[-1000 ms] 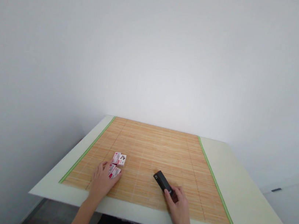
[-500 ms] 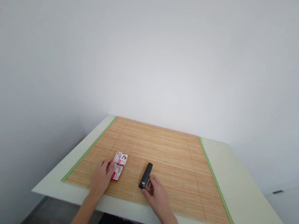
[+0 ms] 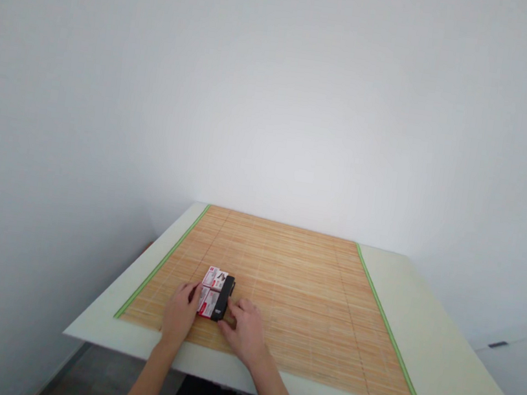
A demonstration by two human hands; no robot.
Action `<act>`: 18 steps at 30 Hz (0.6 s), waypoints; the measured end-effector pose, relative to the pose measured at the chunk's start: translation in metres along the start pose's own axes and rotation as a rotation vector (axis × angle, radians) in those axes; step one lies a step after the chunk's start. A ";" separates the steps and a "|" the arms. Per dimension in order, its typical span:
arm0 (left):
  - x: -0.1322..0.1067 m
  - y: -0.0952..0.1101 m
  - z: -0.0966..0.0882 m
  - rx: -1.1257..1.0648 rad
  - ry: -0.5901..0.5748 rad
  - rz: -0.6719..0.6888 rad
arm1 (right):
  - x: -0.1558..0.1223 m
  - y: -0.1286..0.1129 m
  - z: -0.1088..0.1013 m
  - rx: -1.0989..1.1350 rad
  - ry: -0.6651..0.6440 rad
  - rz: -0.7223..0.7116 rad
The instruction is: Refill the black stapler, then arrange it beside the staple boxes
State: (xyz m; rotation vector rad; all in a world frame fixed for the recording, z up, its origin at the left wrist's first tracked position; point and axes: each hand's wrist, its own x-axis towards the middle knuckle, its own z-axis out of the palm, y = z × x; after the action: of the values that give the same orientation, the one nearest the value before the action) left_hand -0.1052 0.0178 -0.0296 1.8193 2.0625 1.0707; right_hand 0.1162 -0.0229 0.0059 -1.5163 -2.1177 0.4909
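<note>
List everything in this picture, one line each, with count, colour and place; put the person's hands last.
small boxes: two, white and red, on the mat's near left part, one behind the other
black stapler: one, black, lying flat against the boxes' right side
bamboo mat: one, tan with green side edges, covering the table's middle
table: one, pale cream, against a white wall
left hand: one, flat on the mat, fingers at the near box
right hand: one, fingers touching the stapler's near end

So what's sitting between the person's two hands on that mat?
In the head view, two small red-and-white boxes and a black stapler lie side by side between the left hand and the right hand on the bamboo mat.
</note>
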 end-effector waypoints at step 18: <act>-0.003 0.002 0.005 0.036 0.091 0.002 | -0.001 -0.003 0.009 -0.025 0.033 -0.001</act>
State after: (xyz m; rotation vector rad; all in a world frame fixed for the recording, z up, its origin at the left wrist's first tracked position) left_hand -0.1005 0.0170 -0.0330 1.8222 2.1448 1.1435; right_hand 0.1087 -0.0254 -0.0004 -1.5267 -2.1068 0.4375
